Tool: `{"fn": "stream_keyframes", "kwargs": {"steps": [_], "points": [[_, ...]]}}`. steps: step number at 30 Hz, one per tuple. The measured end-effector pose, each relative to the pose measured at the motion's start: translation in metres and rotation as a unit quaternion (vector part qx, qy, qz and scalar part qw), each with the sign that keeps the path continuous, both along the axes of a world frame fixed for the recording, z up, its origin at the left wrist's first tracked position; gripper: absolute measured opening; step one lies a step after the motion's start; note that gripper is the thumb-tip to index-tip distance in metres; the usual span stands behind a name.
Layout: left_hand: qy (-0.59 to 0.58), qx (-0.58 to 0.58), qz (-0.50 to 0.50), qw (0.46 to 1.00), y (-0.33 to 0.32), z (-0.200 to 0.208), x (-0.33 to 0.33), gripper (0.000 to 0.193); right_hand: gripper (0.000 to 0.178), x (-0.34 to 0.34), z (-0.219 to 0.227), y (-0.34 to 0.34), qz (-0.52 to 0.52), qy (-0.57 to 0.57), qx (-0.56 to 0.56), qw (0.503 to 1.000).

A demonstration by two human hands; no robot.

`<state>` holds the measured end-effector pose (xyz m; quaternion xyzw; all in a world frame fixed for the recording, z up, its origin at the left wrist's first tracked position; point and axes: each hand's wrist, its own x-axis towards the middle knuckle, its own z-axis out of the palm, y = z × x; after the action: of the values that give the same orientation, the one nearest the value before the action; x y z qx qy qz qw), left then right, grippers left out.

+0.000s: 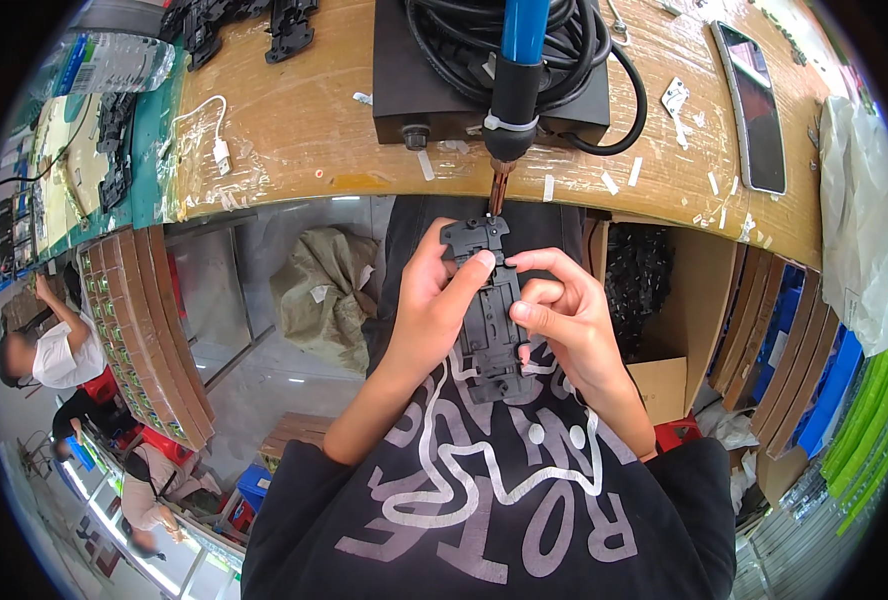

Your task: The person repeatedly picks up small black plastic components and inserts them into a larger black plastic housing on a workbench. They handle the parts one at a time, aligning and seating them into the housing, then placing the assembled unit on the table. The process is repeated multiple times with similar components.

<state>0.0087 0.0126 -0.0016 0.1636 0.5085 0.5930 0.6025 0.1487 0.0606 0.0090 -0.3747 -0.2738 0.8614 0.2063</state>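
A long black moulded plastic part (491, 320) with ribs and recesses is held up in front of my shirt. My left hand (442, 290) grips its upper left side, the thumb lying across its face. On the opposite edge, my right hand (569, 310) has its fingers bent, with index finger and thumb against the part. A blue-handled tool (524, 45) with a black collar points down at the part's upper end. Its narrow metal tip meets or nearly meets the plastic there; I cannot tell which.
A black box (394, 95) with coiled black cable stands on the brown worktable (294, 130). A phone (754, 110) lies at the right, a white cable (221, 150) at the left. Beneath is an open carton (699, 300) of black parts. Other people sit far left.
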Motion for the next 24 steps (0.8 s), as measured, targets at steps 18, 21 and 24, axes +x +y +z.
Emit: {"fn": "stream_keyframes", "kwargs": {"steps": [18,21,24], "points": [[-0.009,0.001,0.015,1.000,0.0049,0.0033,0.0003,0.014,0.032,-0.0033,0.0036,0.0042,-0.017,0.026,0.007,0.999],[-0.012,0.003,0.014,1.000,0.0052,0.0028,-0.0004,0.015,0.032,-0.0046,0.0044,0.0040,-0.025,0.031,-0.009,0.999],[-0.015,0.004,0.012,1.000,0.0057,0.0032,-0.0011,0.015,0.032,-0.0053,0.0050,0.0045,-0.027,0.033,-0.020,0.999]]}}
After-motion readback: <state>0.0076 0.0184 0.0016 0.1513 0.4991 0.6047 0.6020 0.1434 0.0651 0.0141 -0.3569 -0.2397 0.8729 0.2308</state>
